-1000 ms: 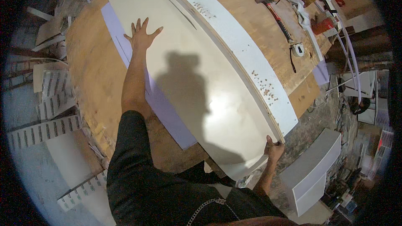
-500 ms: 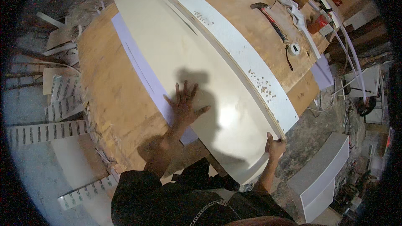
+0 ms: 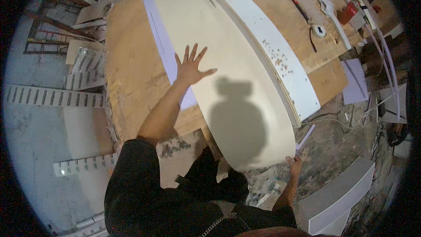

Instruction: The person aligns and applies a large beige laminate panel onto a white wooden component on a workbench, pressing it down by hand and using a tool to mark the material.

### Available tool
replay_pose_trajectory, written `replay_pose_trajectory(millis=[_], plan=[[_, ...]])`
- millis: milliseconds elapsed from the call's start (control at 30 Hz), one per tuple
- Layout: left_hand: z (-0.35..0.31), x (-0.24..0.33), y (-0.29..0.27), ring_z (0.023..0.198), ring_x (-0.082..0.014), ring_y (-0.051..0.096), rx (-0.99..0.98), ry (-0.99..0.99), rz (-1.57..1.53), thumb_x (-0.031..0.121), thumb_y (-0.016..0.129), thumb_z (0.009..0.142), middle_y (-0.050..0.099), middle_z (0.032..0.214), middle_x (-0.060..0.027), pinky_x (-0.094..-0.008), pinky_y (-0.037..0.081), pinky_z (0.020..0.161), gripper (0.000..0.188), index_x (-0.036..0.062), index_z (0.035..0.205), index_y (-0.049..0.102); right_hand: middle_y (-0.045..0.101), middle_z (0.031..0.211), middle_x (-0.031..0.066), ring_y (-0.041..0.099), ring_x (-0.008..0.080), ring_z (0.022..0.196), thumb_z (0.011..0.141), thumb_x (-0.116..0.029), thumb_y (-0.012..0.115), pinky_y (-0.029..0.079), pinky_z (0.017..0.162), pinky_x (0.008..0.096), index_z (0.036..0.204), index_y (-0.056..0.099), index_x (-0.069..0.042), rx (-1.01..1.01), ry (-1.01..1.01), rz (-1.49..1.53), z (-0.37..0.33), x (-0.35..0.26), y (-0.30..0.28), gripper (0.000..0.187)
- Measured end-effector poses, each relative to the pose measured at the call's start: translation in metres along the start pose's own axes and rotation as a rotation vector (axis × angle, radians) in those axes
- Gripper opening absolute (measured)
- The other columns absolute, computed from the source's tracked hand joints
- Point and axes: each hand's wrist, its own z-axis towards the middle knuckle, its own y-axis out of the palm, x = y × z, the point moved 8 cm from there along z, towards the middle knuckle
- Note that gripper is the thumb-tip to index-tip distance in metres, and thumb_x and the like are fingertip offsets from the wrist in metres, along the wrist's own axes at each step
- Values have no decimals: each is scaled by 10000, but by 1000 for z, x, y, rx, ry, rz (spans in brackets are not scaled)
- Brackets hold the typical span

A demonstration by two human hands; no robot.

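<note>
Your left hand (image 3: 189,72) splays wide on the cream sheet (image 3: 250,59). Your right hand (image 3: 294,167) grips its corner past the desk edge (image 3: 191,120).

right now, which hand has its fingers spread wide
The left hand, splayed over the cream sheet; the right hand is curled at the sheet's lower right corner.
</note>
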Motion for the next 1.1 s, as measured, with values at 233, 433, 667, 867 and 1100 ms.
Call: replay_pose_trajectory(millis=[233,433,667,867,1100], plan=[[-3,-1,3,1542,-333,-11,-70,-39,25,917,445,745,49,1682,-51,-704,24,1172,1070,341,1597,149,726,1017,124,650,208,878,774,-276,858,511,827,379,1085,680,51,-108,100,113,-25,34,-16,485],[3,-3,1,1543,-322,12,-57,-60,16,896,479,752,54,1680,-54,-727,45,1160,1040,361,1588,168,708,874,156,633,245,764,761,-331,874,506,729,414,936,685,93,129,171,-74,-63,50,-83,497],[46,4,2,1543,-322,-12,-48,-48,-99,952,416,716,52,1681,-52,-748,-12,1142,1082,344,1586,205,650,726,118,603,228,720,707,-399,910,498,693,443,774,666,93,393,-15,91,-77,19,-117,554],[72,-39,2,1542,-330,12,-4,-65,-73,961,411,703,57,1681,-43,-771,-8,1126,1082,356,1580,224,662,717,130,537,219,549,721,-406,901,484,573,440,748,678,113,321,63,-260,-79,-77,-94,566],[106,-73,-4,1537,-349,60,36,-60,-58,893,493,743,89,1678,-46,-790,50,1111,1025,375,1578,201,668,710,153,601,218,694,704,-538,869,506,707,397,799,680,133,223,185,-195,-63,-134,-61,704]])
